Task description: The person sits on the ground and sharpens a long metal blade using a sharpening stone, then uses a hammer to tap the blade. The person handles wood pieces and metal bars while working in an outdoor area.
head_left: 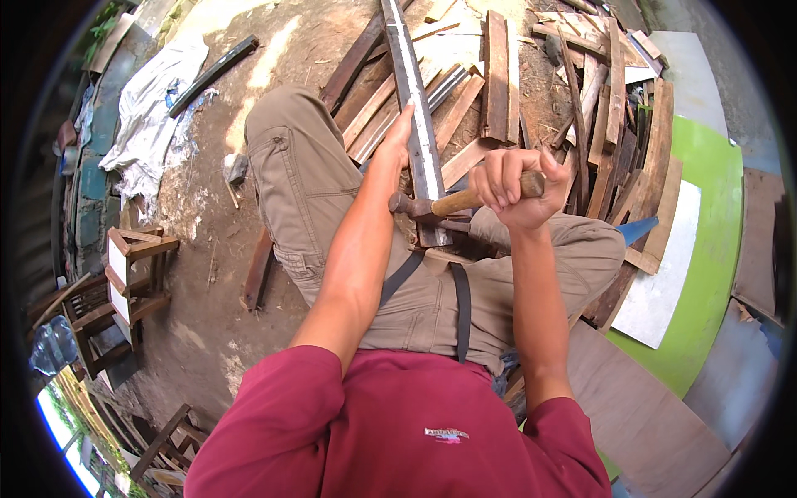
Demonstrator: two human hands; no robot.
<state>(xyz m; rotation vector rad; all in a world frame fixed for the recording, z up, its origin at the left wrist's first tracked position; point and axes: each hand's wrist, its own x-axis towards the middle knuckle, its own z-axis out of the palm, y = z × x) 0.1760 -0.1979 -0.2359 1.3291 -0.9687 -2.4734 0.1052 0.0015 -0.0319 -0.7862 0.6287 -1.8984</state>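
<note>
My right hand [519,187] is closed round the wooden handle of a claw hammer [465,199]. The hammer's head lies over the near end of a long dark wooden beam [422,137] with a whitish strip along its top face. I cannot tell whether head and beam touch. My left hand [397,143] grips the beam's left side farther up, its fingers partly hidden beneath. The beam slopes away from my lap toward the top of the view. Its near end is by a small wood block [440,261] between my legs.
Wooden offcuts [498,79] lie beyond the beam, with a larger heap [610,108] at the right. A green board [710,178] and white sheet [668,266] lie right. White cloth [158,108], a dark bar [214,75] and a wooden frame [137,286] are left.
</note>
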